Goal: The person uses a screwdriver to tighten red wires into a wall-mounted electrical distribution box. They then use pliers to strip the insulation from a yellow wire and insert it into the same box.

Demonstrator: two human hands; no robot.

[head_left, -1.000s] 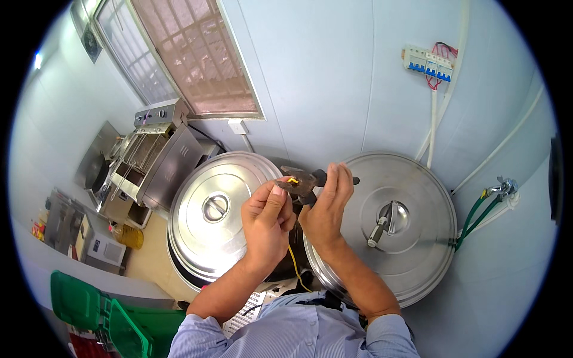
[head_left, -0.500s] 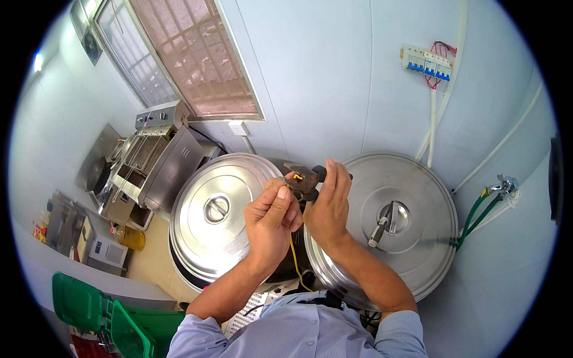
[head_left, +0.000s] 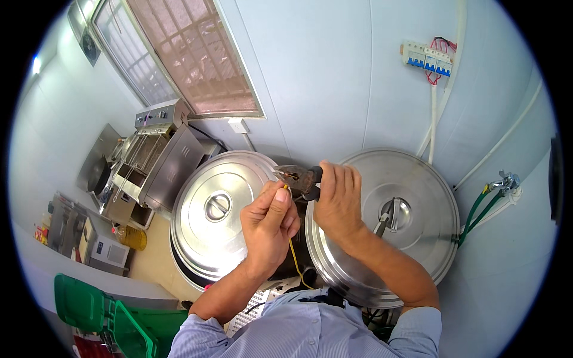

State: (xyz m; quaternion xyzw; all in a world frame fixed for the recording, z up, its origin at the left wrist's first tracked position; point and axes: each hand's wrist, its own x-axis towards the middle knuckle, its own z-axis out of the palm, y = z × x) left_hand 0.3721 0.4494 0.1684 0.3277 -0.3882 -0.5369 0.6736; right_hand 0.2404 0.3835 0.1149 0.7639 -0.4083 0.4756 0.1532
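My left hand [head_left: 270, 222] pinches a thin yellow wire [head_left: 293, 258] near its upper end, thumb against the fingers. From there the wire hangs down toward my waist. My right hand [head_left: 340, 197] is wrapped round the dark handles of a pair of pliers [head_left: 296, 176], whose worn metal head points left just above my left fingertips. The jaws look slightly parted, close to the wire's tip. Below and behind both hands lie two large round steel lids, the left lid [head_left: 200, 238] and the right lid [head_left: 427, 232].
On the right lid, a grey-handled tool [head_left: 382, 224] lies by the knob, partly behind my forearm. Circuit breakers [head_left: 427, 58] with red wires are on the wall. A tap [head_left: 507, 181] with green hoses is at right. A green bin [head_left: 134, 328] stands lower left, a steel cooker [head_left: 170, 158] beyond.
The pliers' head has turned and shifted slightly left, and the wire's yellow end now shows below the jaws rather than inside them. My right forearm has swung a little to the right.
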